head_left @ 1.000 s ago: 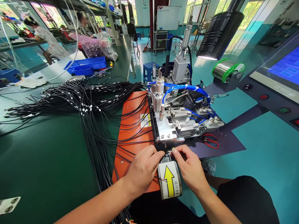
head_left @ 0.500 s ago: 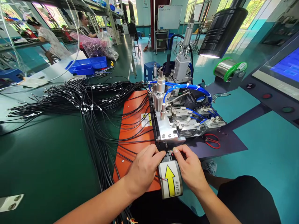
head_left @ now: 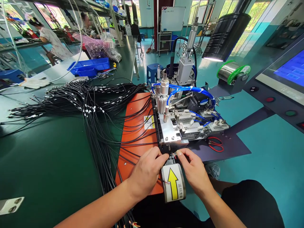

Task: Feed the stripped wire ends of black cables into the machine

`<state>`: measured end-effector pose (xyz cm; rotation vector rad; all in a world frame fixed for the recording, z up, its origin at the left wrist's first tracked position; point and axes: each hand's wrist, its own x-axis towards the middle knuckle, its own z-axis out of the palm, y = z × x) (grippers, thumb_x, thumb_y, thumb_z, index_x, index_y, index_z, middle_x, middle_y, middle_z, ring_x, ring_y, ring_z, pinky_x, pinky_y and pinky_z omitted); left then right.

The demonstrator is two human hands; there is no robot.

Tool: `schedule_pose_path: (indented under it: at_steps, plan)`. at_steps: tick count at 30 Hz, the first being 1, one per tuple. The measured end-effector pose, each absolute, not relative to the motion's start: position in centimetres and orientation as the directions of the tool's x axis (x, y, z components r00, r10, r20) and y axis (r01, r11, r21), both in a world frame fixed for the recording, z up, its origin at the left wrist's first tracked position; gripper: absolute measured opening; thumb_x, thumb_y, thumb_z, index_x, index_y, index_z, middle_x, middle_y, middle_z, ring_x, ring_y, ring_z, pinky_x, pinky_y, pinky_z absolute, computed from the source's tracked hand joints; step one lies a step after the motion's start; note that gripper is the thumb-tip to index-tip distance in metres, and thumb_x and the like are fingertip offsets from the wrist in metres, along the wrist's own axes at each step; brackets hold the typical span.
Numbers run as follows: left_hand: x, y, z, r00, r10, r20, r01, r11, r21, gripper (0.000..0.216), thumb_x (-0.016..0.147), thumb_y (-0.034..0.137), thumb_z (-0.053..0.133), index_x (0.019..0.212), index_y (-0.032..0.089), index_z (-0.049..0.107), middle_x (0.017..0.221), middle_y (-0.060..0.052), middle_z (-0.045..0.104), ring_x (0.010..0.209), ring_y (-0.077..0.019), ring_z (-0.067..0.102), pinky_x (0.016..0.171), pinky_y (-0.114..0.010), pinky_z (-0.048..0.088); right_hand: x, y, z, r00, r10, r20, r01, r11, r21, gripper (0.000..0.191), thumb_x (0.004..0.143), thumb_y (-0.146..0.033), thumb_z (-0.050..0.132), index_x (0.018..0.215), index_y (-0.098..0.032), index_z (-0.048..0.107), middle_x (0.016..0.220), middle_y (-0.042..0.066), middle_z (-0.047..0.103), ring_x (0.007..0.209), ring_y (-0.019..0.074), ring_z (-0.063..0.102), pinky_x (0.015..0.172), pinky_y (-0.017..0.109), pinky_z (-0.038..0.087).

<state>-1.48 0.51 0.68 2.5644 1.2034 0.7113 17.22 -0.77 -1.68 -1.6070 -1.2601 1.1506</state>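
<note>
My left hand (head_left: 146, 172) is closed in a pinch on a black cable end at the front edge of a small metal machine (head_left: 180, 125). My right hand (head_left: 193, 169) pinches the thin coloured wire ends (head_left: 174, 154) of that cable just in front of the machine's slot. Between my hands lies a grey cover with a yellow arrow label (head_left: 173, 186). The cable runs left across an orange plate (head_left: 137, 139).
A big bundle of black cables (head_left: 78, 101) spreads over the green bench. Red-handled scissors (head_left: 215, 144) lie right of the machine. A solder spool (head_left: 231, 71), a lamp (head_left: 224, 34) and a control panel with a blue screen (head_left: 288, 71) stand at right. Blue trays (head_left: 87, 67) and seated people are far back left.
Both hands stay pinched at the machine's front edge; only the camera has shifted slightly.
</note>
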Motion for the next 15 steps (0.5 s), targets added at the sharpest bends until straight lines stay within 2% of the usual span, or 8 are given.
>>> schedule_pose_path:
  at_steps: [3,9,15]
  plan:
    - [-1.49,0.47,0.64,0.548,0.768,0.331,0.661,-0.64,0.391,0.023,0.091,0.005,0.05,0.103,0.016,0.066,0.084,-0.004,0.053,0.075,-0.0186,0.05,0.065,-0.03,0.045,17.34,-0.61,-1.32,0.086,0.984,-0.155,0.282,-0.173,-0.944,0.031,0.094,-0.05,0.052,0.089,-0.022,0.063,0.087,0.002,0.065,0.08,0.0192,0.057,0.072,0.029,0.044]
    - [-1.51,0.52,0.56,0.545,0.776,0.317,0.671,-0.631,0.39,0.025,0.091,0.004,0.05,0.105,0.017,0.066,0.085,-0.004,0.054,0.075,-0.0188,0.051,0.066,-0.03,0.046,17.27,-0.46,-1.28,0.099,0.988,-0.118,0.288,-0.142,-0.947,0.03,0.093,-0.049,0.054,0.087,-0.021,0.063,0.079,0.001,0.064,0.072,0.0177,0.055,0.066,0.027,0.043]
    - [-1.49,0.52,0.85,0.553,0.768,0.324,0.703,-0.639,0.314,0.023,0.094,0.01,0.049,0.106,0.017,0.068,0.085,-0.005,0.056,0.075,-0.0201,0.051,0.066,-0.033,0.045,17.2,-0.34,-1.99,0.074,0.987,-0.142,0.28,-0.158,-0.947,0.034,0.094,-0.05,0.052,0.084,-0.019,0.063,0.075,0.001,0.062,0.069,0.0174,0.053,0.062,0.027,0.042]
